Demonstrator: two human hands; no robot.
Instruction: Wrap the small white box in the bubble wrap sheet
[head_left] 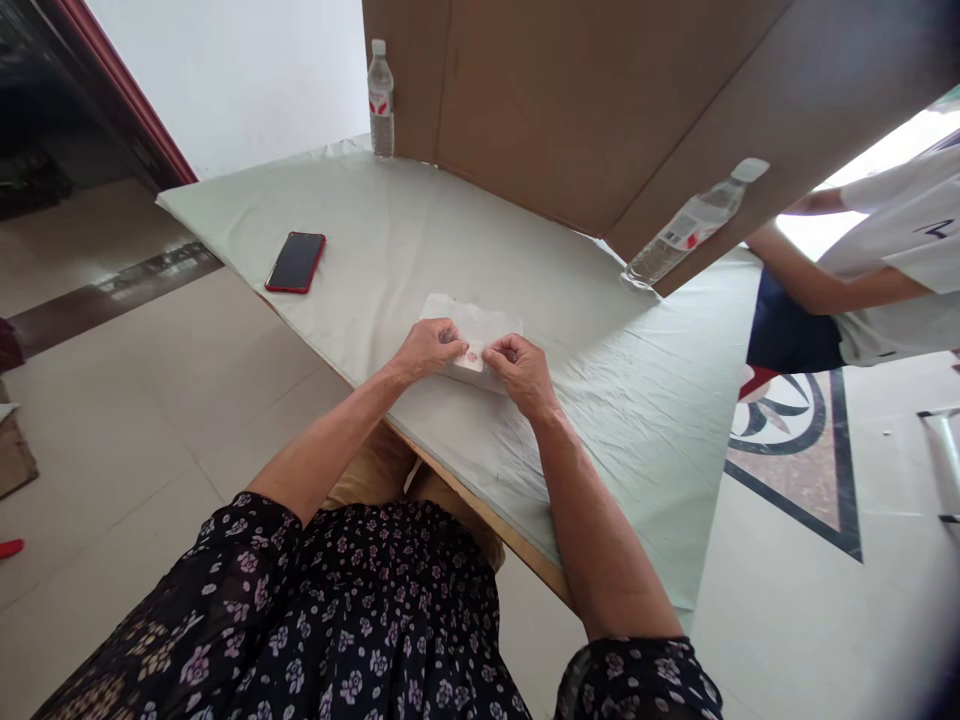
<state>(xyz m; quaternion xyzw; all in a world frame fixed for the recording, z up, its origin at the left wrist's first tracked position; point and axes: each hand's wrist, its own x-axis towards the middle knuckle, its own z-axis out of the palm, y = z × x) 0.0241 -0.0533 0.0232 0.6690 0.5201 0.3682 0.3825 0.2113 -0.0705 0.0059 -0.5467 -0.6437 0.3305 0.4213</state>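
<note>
Between my two hands is a small whitish piece with a reddish mark, pinched at its left side by my left hand and at its right side by my right hand. Under and behind it a translucent white sheet or wrapper lies on the pale green tablecloth. Fingers of both hands are closed, thumb against forefinger. What exactly the small piece is cannot be made out.
A phone with a red edge lies at the table's left. Two water bottles, one upright and one that looks slanted, stand against a large brown cardboard panel. A person in a white shirt is at the right.
</note>
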